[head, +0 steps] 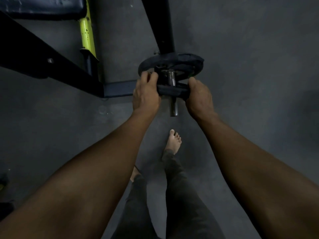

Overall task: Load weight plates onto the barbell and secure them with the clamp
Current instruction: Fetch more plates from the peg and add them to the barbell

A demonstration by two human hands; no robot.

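Head view, looking steeply down in dim light. At about ten o'clock a dark bench frame [43,54] slants across the floor [259,83], with a padded seat [41,6] above it at eleven and a yellow-green post [87,37] just right of that. Nearer the centre, the left hand [145,93] is wrapped over the nine o'clock edge of a weight plate [172,66], fingers curled over the rim. The plate sits on the barbell sleeve [172,99], whose bare steel end pokes out toward six o'clock, below the hands. At twelve o'clock a black upright [164,26] rises behind the plate. The right hand [199,97] is closed on the plate's three o'clock edge, so both hands are clamped on the same plate, one on either side of the sleeve.

By my reading, loading is under way: the plate is threaded on, but with both hands gripping it I would judge it is being seated or slid home. I can see no clamp on the sleeve, so securing appears to be left. Whether a second plate sits behind this one I cannot tell.

The plate is dark, round, with grip openings and a worn, ragged-looking covering at its two o'clock rim. The sleeve is shiny metal. A bare foot [174,141] stands at six o'clock.
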